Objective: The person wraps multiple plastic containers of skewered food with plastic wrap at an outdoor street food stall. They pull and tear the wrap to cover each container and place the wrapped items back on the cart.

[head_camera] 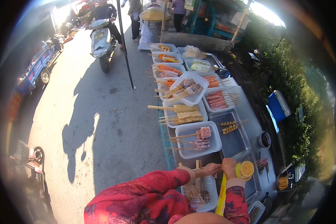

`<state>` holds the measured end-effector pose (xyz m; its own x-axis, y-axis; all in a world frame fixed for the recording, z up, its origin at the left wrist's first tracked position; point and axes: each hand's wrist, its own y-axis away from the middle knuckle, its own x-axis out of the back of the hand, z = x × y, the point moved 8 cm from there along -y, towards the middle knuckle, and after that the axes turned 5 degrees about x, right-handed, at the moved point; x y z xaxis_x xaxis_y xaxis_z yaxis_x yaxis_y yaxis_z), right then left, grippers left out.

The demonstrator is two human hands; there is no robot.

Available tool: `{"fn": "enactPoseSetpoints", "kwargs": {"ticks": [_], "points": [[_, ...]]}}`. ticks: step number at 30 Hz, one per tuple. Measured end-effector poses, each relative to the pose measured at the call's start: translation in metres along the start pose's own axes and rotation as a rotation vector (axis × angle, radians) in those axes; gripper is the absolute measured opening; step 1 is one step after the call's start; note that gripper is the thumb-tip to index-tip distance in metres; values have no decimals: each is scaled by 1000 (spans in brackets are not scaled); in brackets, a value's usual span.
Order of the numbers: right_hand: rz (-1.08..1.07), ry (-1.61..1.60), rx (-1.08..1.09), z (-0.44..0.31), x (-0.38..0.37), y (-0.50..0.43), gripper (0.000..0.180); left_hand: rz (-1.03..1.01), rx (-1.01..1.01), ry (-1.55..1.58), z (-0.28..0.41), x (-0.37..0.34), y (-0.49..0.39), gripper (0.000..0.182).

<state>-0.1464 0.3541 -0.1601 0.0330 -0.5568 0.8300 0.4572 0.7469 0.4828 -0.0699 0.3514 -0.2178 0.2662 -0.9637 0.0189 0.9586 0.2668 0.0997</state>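
Note:
My left hand (212, 169) and my right hand (229, 166) meet at the fingertips above the near end of the stall. Whatever the fingers pinch is too small and hidden to make out. A long yellow printed wrapper (221, 198) runs along my right forearm and passes behind the wrist. Just right of that hand are round golden cakes (247, 168), with thin skewers beyond them. Beneath my left forearm, a white plastic tray (210, 205) holds many bare wooden sticks (196, 193). Ahead lies another white tray (198, 154) with pink meat skewers (203, 140).
Beyond stand trays of skewered food, including tofu-like pieces (189, 117) and pink sausages (216, 99). A metal tray (235, 141) holds two spiral skewers. A sauce bowl (265, 140) and tongs-like tools (266, 168) lie right. A dark pole (126, 56) and a scooter rider (102, 14) are ahead.

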Motion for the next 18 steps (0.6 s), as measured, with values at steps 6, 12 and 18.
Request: {"fn": "enactPoseSetpoints", "kwargs": {"ticks": [6,12,18], "points": [[57,-7,-72,10,-4,-4,17,0,-120,-105,11,1,6,20],[141,-21,-193,27,24,26,17,-44,-124,-142,4,-4,-2,19],[205,-110,-229,38,42,78,16,2,-133,-136,-1,11,0,17]]}}
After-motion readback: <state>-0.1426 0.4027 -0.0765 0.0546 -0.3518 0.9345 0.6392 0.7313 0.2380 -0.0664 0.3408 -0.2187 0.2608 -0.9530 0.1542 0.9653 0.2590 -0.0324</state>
